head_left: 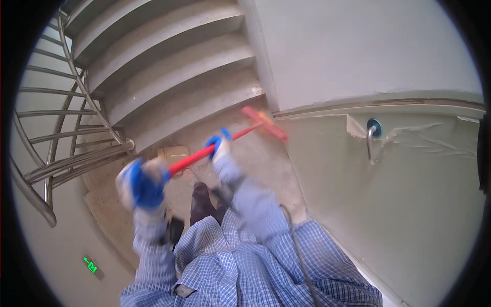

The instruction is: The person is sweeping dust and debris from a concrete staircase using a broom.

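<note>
The floor (261, 169) is bounded ahead by the lowest riser of the stairs (179, 82), on the left by the metal railing (76, 69) and on the right by the pale green door (348, 204). Bare floor lies to the right of the feet (201, 202), narrowing between the broom head (276, 132) and the door's edge. The door's bent handle (372, 148) juts out beside loose, wrinkled film (358, 128).

The broom (193, 159) slants across the space in front of the body, its head near the right end of the lowest riser. The head is blurred; whether it touches the floor, I cannot tell.

Both hands wear white-and-blue gloves and are closed around the red shaft: the left hand (144, 183) at the near end, the right hand (220, 145) farther along, the 2 well apart. Blur hides the separate fingers.

A tan flat piece (173, 152) lies on the floor below the shaft. At lower left, a lit green sign (91, 264) bears an arrow and a figure; any finer marking is too small to read.
</note>
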The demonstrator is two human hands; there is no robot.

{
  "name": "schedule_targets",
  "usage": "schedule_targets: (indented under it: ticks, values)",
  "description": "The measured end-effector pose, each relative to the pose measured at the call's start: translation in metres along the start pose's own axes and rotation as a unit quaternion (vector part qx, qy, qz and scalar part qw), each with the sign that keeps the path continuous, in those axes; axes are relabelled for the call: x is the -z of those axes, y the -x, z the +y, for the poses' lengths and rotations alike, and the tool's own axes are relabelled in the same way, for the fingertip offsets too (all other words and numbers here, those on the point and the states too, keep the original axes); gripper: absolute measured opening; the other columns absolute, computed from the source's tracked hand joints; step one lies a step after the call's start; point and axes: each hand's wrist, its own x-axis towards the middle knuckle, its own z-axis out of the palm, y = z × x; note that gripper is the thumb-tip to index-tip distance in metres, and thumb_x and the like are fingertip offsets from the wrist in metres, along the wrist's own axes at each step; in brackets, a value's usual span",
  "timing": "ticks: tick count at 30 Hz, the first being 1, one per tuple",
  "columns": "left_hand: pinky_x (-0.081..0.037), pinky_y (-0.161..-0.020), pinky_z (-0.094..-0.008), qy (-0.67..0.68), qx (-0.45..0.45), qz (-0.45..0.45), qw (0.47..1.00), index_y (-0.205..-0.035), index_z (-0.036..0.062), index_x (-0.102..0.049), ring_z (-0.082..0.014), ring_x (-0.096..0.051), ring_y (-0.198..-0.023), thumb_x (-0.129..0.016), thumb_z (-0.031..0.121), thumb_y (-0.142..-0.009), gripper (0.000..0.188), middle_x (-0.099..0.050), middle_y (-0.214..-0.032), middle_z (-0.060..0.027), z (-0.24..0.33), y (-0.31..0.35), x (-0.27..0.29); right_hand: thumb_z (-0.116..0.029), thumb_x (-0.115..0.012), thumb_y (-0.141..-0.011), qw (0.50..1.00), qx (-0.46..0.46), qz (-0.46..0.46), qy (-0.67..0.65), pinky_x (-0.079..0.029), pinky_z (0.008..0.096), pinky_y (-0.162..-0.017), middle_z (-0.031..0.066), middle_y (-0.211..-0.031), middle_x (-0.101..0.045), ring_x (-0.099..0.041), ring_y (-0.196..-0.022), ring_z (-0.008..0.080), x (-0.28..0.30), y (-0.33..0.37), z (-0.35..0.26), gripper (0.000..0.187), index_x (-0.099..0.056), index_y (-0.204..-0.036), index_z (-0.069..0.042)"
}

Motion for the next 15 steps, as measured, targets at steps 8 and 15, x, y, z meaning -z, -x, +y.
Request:
schedule_targets:
  ticks: [8,15]
  values:
    - [-0.038,-0.046,-0.0312,0.379,0.393,0.093,0.833,-0.074,-0.0031,-0.051,-0.0106,-0.033,-0.042,-0.045,0.011,-0.094,0.025,-0.03,-0.052,-0.0001,-0.008,0.013,-0.056,-0.008,-0.045,-0.082,0.947,0.02,0.165,0.276,-0.039,0.0355,-0.04,0.008,-0.061,-0.048,-0.047,-0.045,0.021,0.05,-0.124,0.017,0.019,-0.045,-0.101,-0.011]
    - [-0.043,-0.044,-0.0358,0.359,0.218,-0.07,0.905,-0.053,-0.0027,-0.047,-0.0226,-0.043,-0.039,-0.049,0.011,-0.085,0.035,-0.043,-0.044,-0.0111,0.086,-0.029,-0.035,0.001,-0.053,-0.076,0.99,-0.124,-0.012,0.064,-0.048,0.0352,-0.045,0.0079,-0.069,-0.052,-0.056,-0.054,0.0244,0.043,0.03,-0.05,0.05,-0.043,-0.121,-0.017]
